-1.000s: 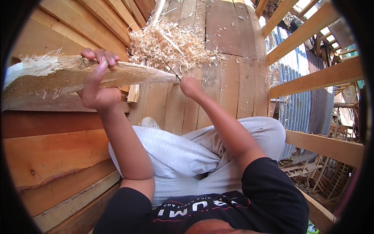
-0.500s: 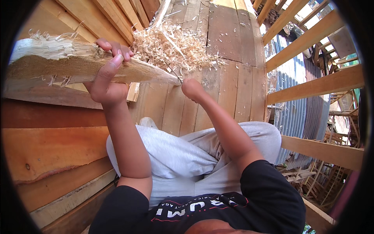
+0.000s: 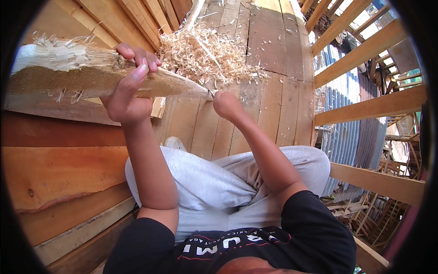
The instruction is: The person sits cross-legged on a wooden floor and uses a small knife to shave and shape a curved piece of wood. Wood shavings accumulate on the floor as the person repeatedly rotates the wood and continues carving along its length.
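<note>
Plank floor [image 3: 273, 105] strewn with shavings [image 3: 205, 57] — left hand [image 3: 130, 86] grips a tapered stake [image 3: 91, 75].

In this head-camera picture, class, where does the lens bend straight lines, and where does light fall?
Head view: the railing beams bow near the dark round rim; sunlight brightens the shavings and floor planks, while the left hand shades the split wood.

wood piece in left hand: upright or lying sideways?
Sideways. The wood piece runs roughly level, frayed end at picture left, tapered tip toward the right hand; the left hand grips its middle.
</note>
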Available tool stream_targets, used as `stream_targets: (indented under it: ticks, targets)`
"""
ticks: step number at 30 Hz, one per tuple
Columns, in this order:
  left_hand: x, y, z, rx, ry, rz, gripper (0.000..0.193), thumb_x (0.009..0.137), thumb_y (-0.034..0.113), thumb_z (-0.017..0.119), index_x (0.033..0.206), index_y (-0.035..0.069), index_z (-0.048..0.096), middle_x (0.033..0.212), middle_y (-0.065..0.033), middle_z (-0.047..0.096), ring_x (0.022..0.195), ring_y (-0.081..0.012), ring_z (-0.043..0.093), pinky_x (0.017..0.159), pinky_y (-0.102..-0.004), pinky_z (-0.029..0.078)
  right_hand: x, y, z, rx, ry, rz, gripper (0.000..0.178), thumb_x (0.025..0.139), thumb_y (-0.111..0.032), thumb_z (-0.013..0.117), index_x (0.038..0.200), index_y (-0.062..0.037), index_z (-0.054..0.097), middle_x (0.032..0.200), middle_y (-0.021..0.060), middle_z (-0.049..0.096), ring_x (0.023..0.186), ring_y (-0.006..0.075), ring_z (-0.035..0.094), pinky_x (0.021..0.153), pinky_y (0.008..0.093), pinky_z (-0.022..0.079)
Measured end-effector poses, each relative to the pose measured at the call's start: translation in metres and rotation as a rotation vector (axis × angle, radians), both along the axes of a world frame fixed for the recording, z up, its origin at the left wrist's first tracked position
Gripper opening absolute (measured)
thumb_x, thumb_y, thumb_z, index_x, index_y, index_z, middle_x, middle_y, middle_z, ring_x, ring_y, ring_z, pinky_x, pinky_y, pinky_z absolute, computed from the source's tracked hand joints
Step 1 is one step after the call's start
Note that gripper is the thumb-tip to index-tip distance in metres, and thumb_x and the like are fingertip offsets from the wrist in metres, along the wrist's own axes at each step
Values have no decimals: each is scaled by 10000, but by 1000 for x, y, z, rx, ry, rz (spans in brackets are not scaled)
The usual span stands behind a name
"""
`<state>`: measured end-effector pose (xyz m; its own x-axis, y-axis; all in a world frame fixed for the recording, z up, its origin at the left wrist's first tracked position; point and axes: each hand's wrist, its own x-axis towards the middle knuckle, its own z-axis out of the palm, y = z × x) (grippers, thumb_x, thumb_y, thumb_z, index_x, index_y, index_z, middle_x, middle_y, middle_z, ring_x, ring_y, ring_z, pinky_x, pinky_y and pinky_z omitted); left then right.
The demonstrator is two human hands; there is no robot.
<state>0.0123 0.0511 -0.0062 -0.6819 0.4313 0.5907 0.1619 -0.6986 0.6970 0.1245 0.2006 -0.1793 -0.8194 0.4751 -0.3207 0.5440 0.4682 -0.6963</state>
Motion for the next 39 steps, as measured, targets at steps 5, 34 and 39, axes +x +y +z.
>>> stream_targets:
  ticks: [5, 34, 39]
  targets:
    - [7, 1, 4, -21, -31, 116, 310, 692, 6, 574, 997, -19, 518, 773, -118, 532, 727, -237, 556, 763, -391, 466, -5, -7, 10, -95, 35, -126, 365, 882, -137, 349, 921, 116, 610, 957, 348, 617, 900, 471, 620, 832, 524, 481]
    - [-21, -17, -4, -70, -77, 93, 294, 719, 70, 572, 1000, 66, 484, 825, -83, 502, 802, -219, 513, 862, -404, 416, 5, 6, -44, -121, -156, -132, 494, 972, -307, 395, 902, 119, 635, 914, 328, 634, 928, 476, 610, 837, 519, 459]
    - [-18, -18, -3, -44, -72, 118, 294, 705, 48, 578, 988, 40, 498, 807, -98, 509, 772, -234, 530, 821, -406, 442, -1, -21, 23, -23, -23, 10, 494, 977, -309, 388, 952, 125, 624, 976, 342, 624, 977, 476, 600, 863, 508, 459]
